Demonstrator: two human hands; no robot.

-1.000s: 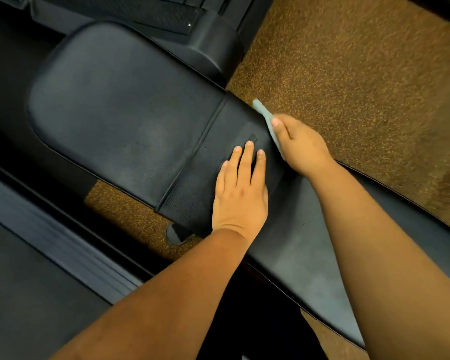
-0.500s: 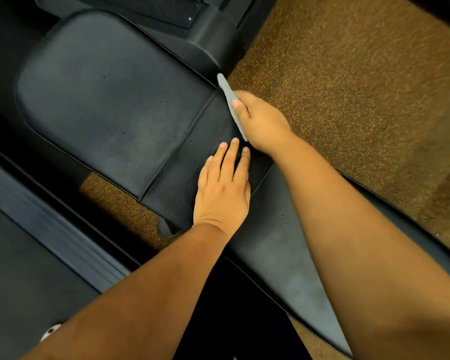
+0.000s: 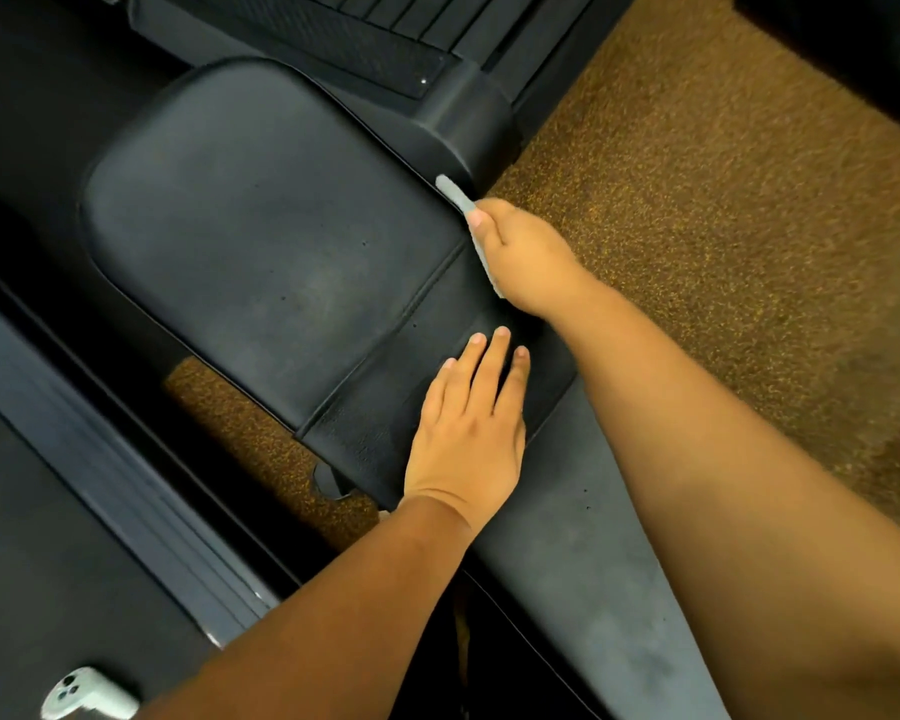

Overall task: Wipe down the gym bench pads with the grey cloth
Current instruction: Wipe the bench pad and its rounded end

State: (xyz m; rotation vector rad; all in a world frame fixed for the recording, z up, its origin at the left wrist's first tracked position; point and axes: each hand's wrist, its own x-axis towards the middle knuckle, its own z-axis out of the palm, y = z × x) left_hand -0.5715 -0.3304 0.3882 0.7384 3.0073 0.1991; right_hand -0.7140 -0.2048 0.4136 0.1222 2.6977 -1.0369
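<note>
While against pad, grey cloth.

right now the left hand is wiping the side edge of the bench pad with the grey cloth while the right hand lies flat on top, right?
The hands are swapped. In the head view the right hand holds the grey cloth against the side edge of the bench pad, while the left hand lies flat on top.

Both bare forearms reach forward over the bench pad. The left hand lies palm down on it — fingers straight and close together. The right hand sits at the pad's far edge, knuckles up, fingers curled over that edge — pressing the grey cloth there.
</note>
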